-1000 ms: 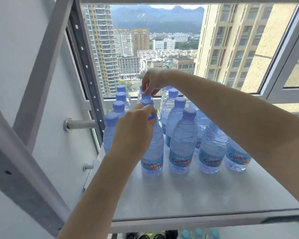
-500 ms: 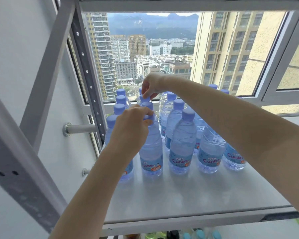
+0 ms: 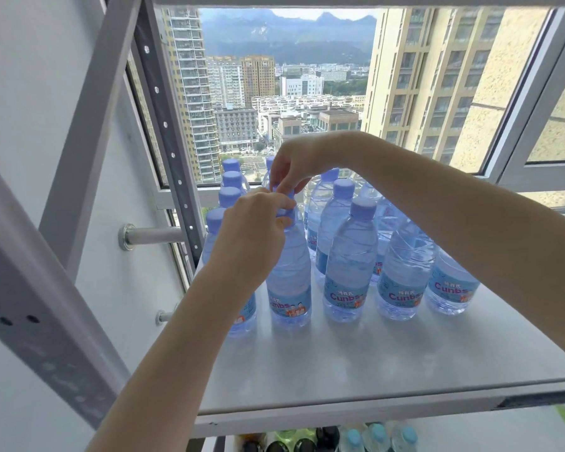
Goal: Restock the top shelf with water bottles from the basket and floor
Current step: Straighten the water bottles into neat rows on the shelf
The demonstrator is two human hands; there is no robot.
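Note:
Several clear water bottles with blue caps and blue labels stand in rows on the grey top shelf [image 3: 356, 363]. My left hand [image 3: 252, 236] pinches the cap of the front bottle in the second row [image 3: 289, 282]. My right hand [image 3: 291, 164] reaches over from the right and grips the cap of the bottle just behind it [image 3: 286, 190], whose body is hidden. To the right stand another front bottle [image 3: 349, 272] and two more [image 3: 402, 282], partly under my right forearm. Neither the basket nor the floor is in view.
A grey perforated upright [image 3: 167, 132] and diagonal braces [image 3: 79, 132] frame the shelf's left side. A window [image 3: 291, 93] lies right behind the bottles. More bottles with caps [image 3: 375, 435] sit on the shelf below. The shelf's front half is bare.
My right hand has dropped lower and nearer to my left hand, both now at neighbouring caps. The camera view shifted slightly downward.

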